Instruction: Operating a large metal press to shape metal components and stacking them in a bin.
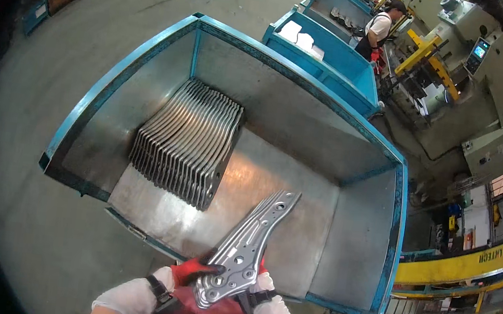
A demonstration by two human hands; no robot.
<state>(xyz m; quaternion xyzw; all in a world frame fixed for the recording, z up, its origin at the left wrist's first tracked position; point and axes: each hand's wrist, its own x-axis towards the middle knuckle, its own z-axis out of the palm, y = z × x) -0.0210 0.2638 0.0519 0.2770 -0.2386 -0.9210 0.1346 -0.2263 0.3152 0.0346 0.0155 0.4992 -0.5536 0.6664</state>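
Note:
Several stamped steel brackets (253, 238) are held together as a small stack, tilted with the far end reaching over the bin floor. They are flat, long plates with round holes, wider at the near end. My left hand (194, 269), in a red and black glove, is closed on their left edge near the wide end. On the opposite side my right hand (262, 271) grips them too, its fingers mostly hidden behind the plates. Inside the blue-framed metal bin (310, 80), a row of similar brackets (188, 140) stands on edge, packed side by side against the left wall.
Behind the bin are more blue bins (351, 69), one with white pieces inside. A co-worker (378, 32) stands beside press machinery (430, 56) at the far right. A yellow beam (453, 264) runs along the right side. The bin's front edge (137, 231) is low.

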